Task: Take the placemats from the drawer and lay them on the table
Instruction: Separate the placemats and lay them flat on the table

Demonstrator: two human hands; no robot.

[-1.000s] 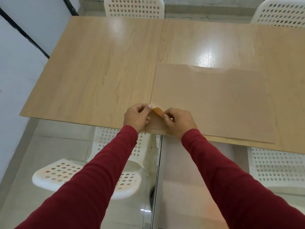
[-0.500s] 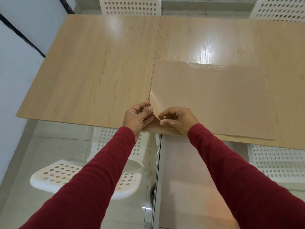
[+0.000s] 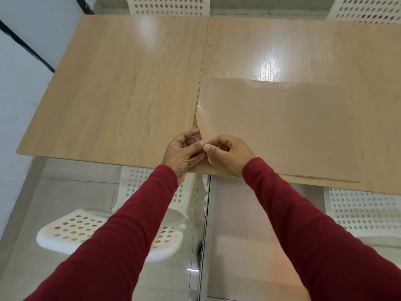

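A stack of thin tan placemats (image 3: 282, 131) with a fine dotted texture lies on the right half of the light wooden table (image 3: 121, 88), along its near edge. The near-left corner of the top placemat is curled up off the stack. My right hand (image 3: 227, 152) pinches that lifted corner between thumb and fingers. My left hand (image 3: 183, 152) is right beside it at the corner, its fingers touching the mats under the curl and its thumb meeting my right fingertips. Both arms wear dark red sleeves.
White perforated chairs stand around the table: one (image 3: 104, 231) under the near-left edge, one (image 3: 364, 211) at the near right, two at the far side (image 3: 167, 5). A white wall with a black strip (image 3: 26, 44) runs along the left. The floor is glossy tile.
The top placemat's near-left corner has peeled further up, from a small fold to a tall curl. My left hand has opened and slid under the curl.
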